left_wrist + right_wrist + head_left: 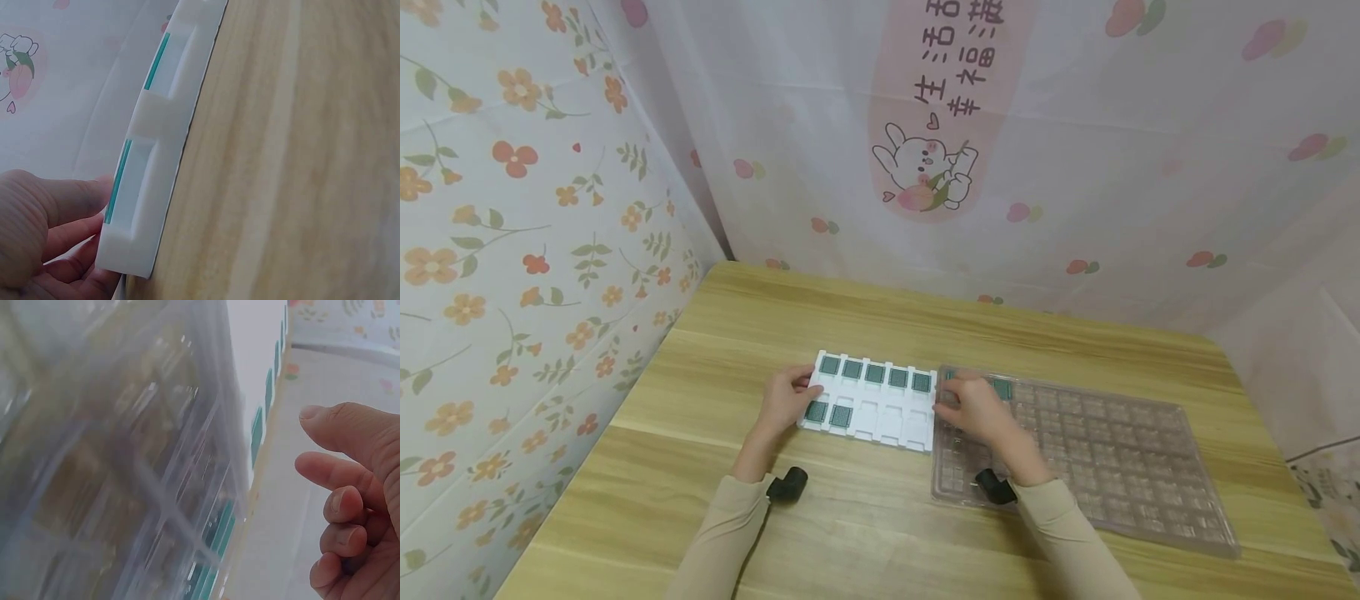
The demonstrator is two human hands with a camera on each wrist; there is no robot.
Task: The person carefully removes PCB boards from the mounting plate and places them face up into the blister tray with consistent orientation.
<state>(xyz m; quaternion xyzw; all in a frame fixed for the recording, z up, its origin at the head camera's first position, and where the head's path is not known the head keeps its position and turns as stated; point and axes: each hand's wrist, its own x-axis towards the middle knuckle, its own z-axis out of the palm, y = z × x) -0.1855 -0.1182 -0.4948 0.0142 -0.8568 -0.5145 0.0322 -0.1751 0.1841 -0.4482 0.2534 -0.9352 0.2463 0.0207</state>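
My left hand [782,402] grips the left end of a white slotted tray [867,392]. In the left wrist view, the thumb [78,199] lies on the tray's rim and the fingers are curled beneath. Small square green boards [876,374] fill the tray's far row, and two green boards [841,416] sit at the left of its near row. Above the left end of a clear plastic compartment tray [1105,450] is my right hand [981,410]. Its thumb and index finger are apart with nothing between them in the right wrist view; the other fingers are bent.
Green boards [1002,389] lie in the clear tray's far-left compartments, partly behind the right hand. The two trays stand side by side on a wooden table [760,325]. Printed curtains [820,158] hang behind and at the left. A black wrist mount [787,485] sits at the left cuff.
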